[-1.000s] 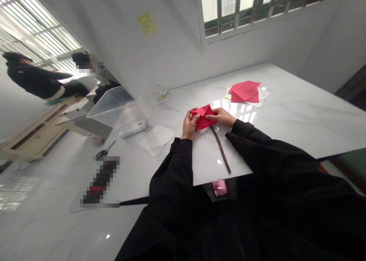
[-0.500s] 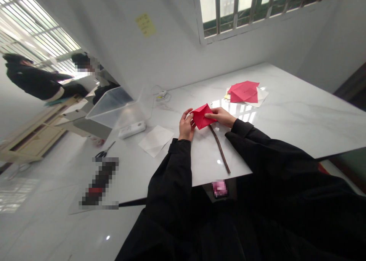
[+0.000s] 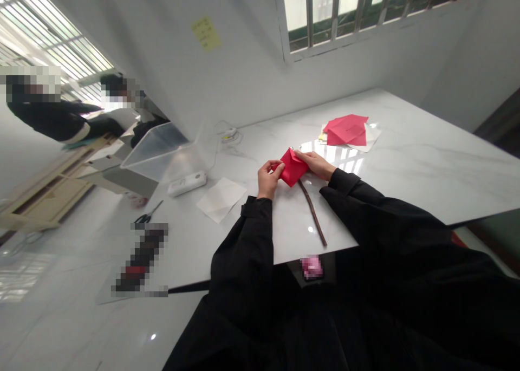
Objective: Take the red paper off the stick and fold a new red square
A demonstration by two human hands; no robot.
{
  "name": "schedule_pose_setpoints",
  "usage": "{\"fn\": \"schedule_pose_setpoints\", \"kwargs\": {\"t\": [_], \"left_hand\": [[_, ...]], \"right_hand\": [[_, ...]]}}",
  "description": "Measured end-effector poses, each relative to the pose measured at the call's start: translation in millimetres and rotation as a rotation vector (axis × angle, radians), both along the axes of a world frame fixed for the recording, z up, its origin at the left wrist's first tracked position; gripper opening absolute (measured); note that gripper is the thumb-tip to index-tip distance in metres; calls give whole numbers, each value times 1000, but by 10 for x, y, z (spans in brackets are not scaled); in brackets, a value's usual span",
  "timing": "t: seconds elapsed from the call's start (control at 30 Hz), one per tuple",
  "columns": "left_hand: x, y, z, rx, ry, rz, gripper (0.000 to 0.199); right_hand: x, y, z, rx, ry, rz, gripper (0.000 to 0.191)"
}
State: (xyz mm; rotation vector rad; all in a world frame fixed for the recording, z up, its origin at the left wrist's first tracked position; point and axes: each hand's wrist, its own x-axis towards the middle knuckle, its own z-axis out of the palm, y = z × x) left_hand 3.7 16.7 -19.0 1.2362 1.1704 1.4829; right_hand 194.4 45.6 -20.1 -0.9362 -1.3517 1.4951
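Note:
A folded piece of red paper (image 3: pixel 293 169) is held up between my two hands above the white table. My left hand (image 3: pixel 268 180) pinches its left edge between thumb and fingers. At the upper right side, my right hand (image 3: pixel 318 164) grips the paper with the thumb on top; its other fingers are mostly hidden behind the paper. A thin brown stick (image 3: pixel 312 211) lies on the table below the paper, its upper end hidden under it. To the left of my left forearm rests a white sheet of paper (image 3: pixel 221 200).
Red sheets (image 3: pixel 346 131) lie over pale ones at the back right. On the left are scissors (image 3: pixel 148 215), a white power strip (image 3: pixel 187 183) and a clear plastic bin (image 3: pixel 156 149). The table's front edge (image 3: pixel 317 255) runs beneath my forearms. Two people sit at the far left.
The red paper has turned a little in my hands. My left hand has moved slightly right and its fingers have closed in; my right thumb has shifted up toward the paper's top.

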Motion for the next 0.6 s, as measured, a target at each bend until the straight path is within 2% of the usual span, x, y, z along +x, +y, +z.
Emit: {"fn": "schedule_pose_setpoints", "kwargs": {"t": [0.1, 0.17, 0.23, 0.3, 0.37, 0.47, 0.6], "left_hand": [[-7, 6, -17, 64, 78, 20, 27], [-7, -3, -8, 68, 78, 14, 32], [-1, -19, 17, 41, 25, -2, 47], [5, -38, 55, -18, -82, -36, 67], [8, -60, 102, -96, -209, -91, 79], [11, -89, 154, -195, -325, -198, 76], [37, -94, 124, -203, -312, -299, 66]], "right_hand": [[-1, -5, 5, 16, -25, 27, 62], [0, -4, 0, 28, -44, 53, 58], [1, 1, -13, 45, -60, 63, 54], [1, 11, -29, 64, -66, 45, 51], [0, 21, -39, 71, -49, 11, 48], [-1, 27, -35, 57, 13, -28, 48], [0, 15, -18, 54, 34, -48, 48]]}}
